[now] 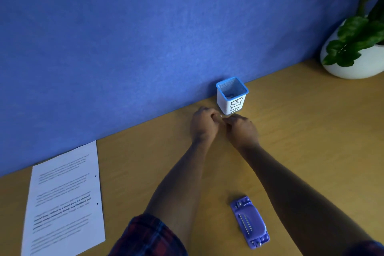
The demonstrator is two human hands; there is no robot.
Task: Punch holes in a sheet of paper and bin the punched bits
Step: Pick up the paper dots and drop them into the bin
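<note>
My left hand (202, 123) and my right hand (242, 129) meet fingertip to fingertip low over the desk, just in front of the white, blue-rimmed pot marked BIN (231, 97). Both hands have curled fingers that pinch inward. A tiny white punched bit (220, 116) shows between their fingertips; I cannot tell which hand holds it, and any other bits are hidden in the fingers. The printed paper sheet (64, 199) lies flat at the left with two punched holes along its right edge. The purple hole punch (250, 221) lies upside down near the front, between my forearms.
A blue partition wall (145, 37) runs along the back of the wooden desk (311, 131), right behind the bin. A white pot with a green plant (353, 56) stands at the far right. Bare desk lies between the sheet and my left arm.
</note>
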